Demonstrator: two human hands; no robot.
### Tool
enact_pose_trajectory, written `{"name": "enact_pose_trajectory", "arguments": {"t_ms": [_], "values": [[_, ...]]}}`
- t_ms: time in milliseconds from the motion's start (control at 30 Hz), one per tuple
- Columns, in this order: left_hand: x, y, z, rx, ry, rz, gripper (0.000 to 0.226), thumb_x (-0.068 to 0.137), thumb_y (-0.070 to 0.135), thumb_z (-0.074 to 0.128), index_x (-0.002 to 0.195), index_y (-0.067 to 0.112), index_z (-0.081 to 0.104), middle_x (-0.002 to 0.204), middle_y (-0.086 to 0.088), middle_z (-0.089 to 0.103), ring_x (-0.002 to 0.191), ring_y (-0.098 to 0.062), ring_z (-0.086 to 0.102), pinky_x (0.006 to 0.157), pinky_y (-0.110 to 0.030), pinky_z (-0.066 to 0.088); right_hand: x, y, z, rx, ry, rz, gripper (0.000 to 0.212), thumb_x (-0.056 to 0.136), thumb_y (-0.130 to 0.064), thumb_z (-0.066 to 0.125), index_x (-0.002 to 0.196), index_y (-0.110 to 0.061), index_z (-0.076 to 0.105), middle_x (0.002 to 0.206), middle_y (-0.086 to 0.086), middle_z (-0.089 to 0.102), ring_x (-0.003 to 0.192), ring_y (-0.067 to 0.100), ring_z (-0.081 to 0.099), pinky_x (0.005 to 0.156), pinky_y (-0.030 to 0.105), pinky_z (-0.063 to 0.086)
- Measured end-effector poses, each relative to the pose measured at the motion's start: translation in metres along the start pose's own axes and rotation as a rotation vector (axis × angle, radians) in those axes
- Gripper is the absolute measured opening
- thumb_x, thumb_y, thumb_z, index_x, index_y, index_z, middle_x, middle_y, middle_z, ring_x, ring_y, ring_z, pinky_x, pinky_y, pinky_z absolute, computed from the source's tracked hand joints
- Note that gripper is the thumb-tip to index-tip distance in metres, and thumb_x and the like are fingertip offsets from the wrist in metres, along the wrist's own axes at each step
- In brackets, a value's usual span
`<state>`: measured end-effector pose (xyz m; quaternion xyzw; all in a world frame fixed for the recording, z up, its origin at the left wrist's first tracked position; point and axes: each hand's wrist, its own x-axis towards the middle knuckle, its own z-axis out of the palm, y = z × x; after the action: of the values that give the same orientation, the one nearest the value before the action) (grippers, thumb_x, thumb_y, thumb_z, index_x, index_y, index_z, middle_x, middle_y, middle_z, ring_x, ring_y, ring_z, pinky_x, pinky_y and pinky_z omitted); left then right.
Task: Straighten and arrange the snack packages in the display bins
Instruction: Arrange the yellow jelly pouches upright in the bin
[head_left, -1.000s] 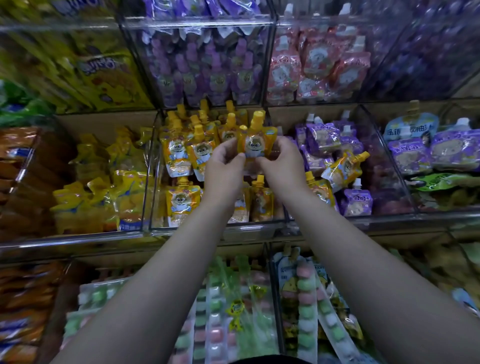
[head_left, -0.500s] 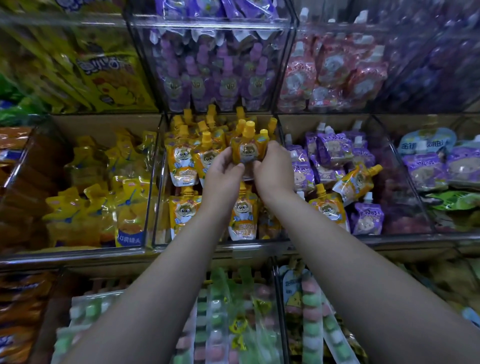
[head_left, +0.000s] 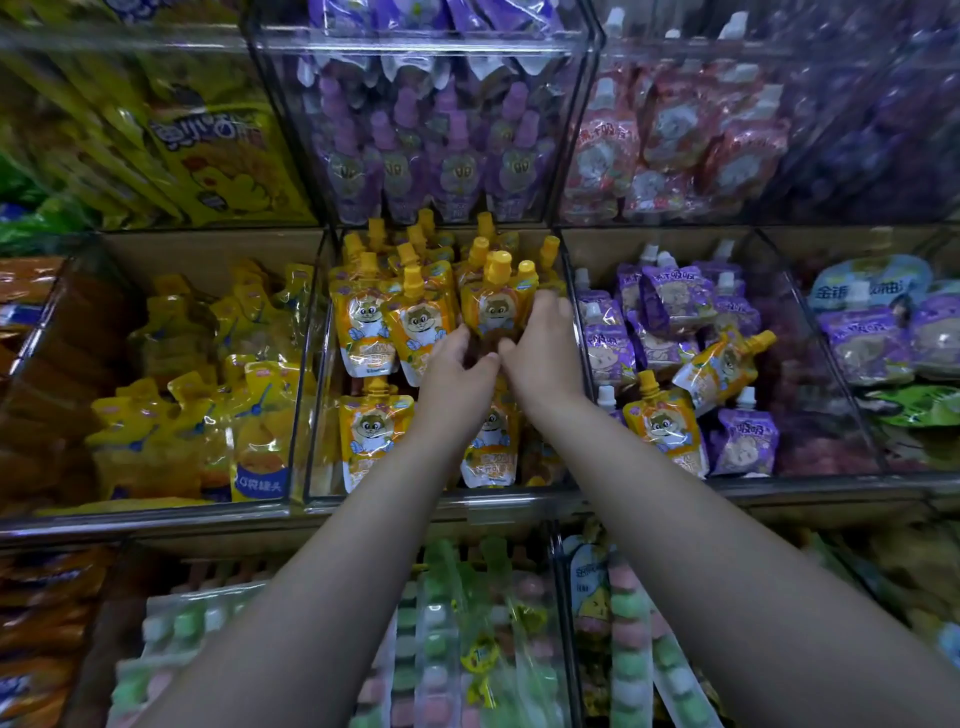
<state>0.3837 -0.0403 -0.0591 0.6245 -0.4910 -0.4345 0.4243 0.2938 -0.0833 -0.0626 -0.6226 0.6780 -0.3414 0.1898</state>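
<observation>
An orange spouted pouch (head_left: 496, 306) with a cartoon animal stands upright in the back row of the clear middle bin (head_left: 441, 503). My left hand (head_left: 457, 376) pinches its lower left corner. On the other side my right hand (head_left: 545, 353) grips it, thumb in front and fingers behind its right edge. Several matching orange pouches (head_left: 366, 332) stand beside it, and more (head_left: 371, 436) fill the front row. Two stray orange pouches (head_left: 662, 421) lie among the purple pouches (head_left: 670, 301) in the bin to the right.
A bin of yellow packets (head_left: 208, 405) sits to the left. Above are bins of purple pouches (head_left: 431, 161) and pink pouches (head_left: 675, 140). Below the shelf edge lie strips of pastel candy (head_left: 441, 649). Clear dividers (head_left: 576, 322) separate the bins.
Both hands have carried the orange pouch down and back into the bin's rear row, and they now sit lower on the pouch. The view has shifted down slightly.
</observation>
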Motion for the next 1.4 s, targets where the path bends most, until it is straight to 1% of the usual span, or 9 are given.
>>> {"name": "enact_pose_trajectory", "arguments": {"t_ms": [167, 367, 467, 633, 767, 867, 967, 1200, 1400], "values": [[0.004, -0.002, 0.003, 0.068, -0.023, -0.038, 0.051, 0.083, 0.038, 0.048, 0.129, 0.018, 0.055, 0.13, -0.001, 0.056, 0.118, -0.019, 0.053, 0.102, -0.044, 0.048, -0.011, 0.004, -0.004, 0.027, -0.05, 0.011, 0.048, 0.091, -0.015, 0.065, 0.13, -0.006, 0.039, 0.13, 0.014, 0.05, 0.118, 0.033, 0.054, 0.083, 0.033, 0.04], [-0.002, -0.008, 0.005, 0.076, -0.072, -0.094, 0.04, 0.097, 0.025, 0.047, 0.135, 0.019, 0.056, 0.132, 0.003, 0.059, 0.121, -0.017, 0.053, 0.095, -0.03, 0.049, -0.017, 0.01, 0.002, -0.065, -0.123, 0.055, 0.043, 0.097, -0.023, 0.058, 0.132, -0.007, 0.038, 0.118, 0.012, 0.063, 0.107, 0.031, 0.063, 0.076, 0.033, 0.044], [-0.003, -0.007, 0.003, 0.048, -0.052, -0.101, 0.036, 0.1, 0.019, 0.044, 0.134, 0.017, 0.058, 0.126, 0.003, 0.061, 0.108, -0.013, 0.056, 0.066, -0.015, 0.044, -0.011, 0.006, 0.007, -0.041, -0.112, 0.103, 0.044, 0.096, -0.018, 0.059, 0.133, -0.007, 0.038, 0.122, 0.013, 0.062, 0.111, 0.032, 0.062, 0.081, 0.036, 0.047], [-0.002, -0.008, 0.001, 0.03, -0.005, -0.08, 0.034, 0.099, 0.018, 0.045, 0.128, 0.016, 0.063, 0.115, 0.003, 0.064, 0.086, -0.001, 0.053, 0.064, -0.017, 0.041, -0.007, 0.007, 0.013, 0.002, -0.134, 0.158, 0.05, 0.095, -0.022, 0.06, 0.136, -0.002, 0.04, 0.132, 0.016, 0.052, 0.119, 0.034, 0.056, 0.093, 0.038, 0.047], [-0.003, -0.01, 0.003, -0.017, 0.031, -0.072, 0.033, 0.099, 0.015, 0.046, 0.129, 0.016, 0.06, 0.101, 0.011, 0.059, 0.08, 0.004, 0.052, 0.059, -0.012, 0.042, -0.013, 0.007, 0.013, 0.086, -0.024, 0.146, 0.04, 0.098, -0.026, 0.056, 0.13, -0.003, 0.046, 0.13, 0.015, 0.048, 0.116, 0.03, 0.054, 0.084, 0.03, 0.042], [-0.006, -0.005, 0.003, -0.043, 0.06, -0.014, 0.041, 0.1, 0.013, 0.046, 0.141, 0.017, 0.049, 0.121, 0.011, 0.057, 0.108, -0.004, 0.056, 0.081, -0.012, 0.043, -0.016, 0.008, 0.011, 0.184, 0.073, 0.072, 0.024, 0.102, -0.02, 0.048, 0.122, -0.006, 0.049, 0.119, 0.008, 0.05, 0.105, 0.021, 0.053, 0.078, 0.026, 0.038], [-0.007, 0.005, 0.0, -0.126, 0.052, 0.003, 0.056, 0.101, 0.012, 0.047, 0.154, 0.019, 0.029, 0.149, 0.007, 0.041, 0.136, -0.01, 0.04, 0.105, -0.025, 0.038, -0.011, 0.01, 0.006, 0.156, 0.035, 0.036, 0.014, 0.103, -0.015, 0.043, 0.113, -0.008, 0.051, 0.108, 0.005, 0.05, 0.099, 0.02, 0.053, 0.076, 0.029, 0.04], [-0.001, 0.002, -0.001, -0.216, 0.04, -0.012, 0.062, 0.101, 0.008, 0.047, 0.156, 0.018, 0.022, 0.156, 0.001, 0.036, 0.141, -0.011, 0.036, 0.103, -0.02, 0.036, 0.003, 0.007, 0.005, 0.031, -0.074, 0.023, 0.016, 0.103, -0.015, 0.042, 0.105, -0.004, 0.053, 0.107, 0.015, 0.057, 0.099, 0.03, 0.055, 0.071, 0.029, 0.031], [0.003, -0.003, 0.004, -0.07, 0.052, -0.01, 0.073, 0.089, 0.032, 0.053, 0.156, 0.025, 0.023, 0.159, 0.003, 0.028, 0.143, -0.015, 0.032, 0.116, -0.043, 0.035, 0.006, 0.003, 0.014, 0.052, -0.118, 0.041, 0.014, 0.101, -0.017, 0.048, 0.091, -0.007, 0.051, 0.097, 0.015, 0.059, 0.094, 0.033, 0.057, 0.072, 0.035, 0.039]]}}
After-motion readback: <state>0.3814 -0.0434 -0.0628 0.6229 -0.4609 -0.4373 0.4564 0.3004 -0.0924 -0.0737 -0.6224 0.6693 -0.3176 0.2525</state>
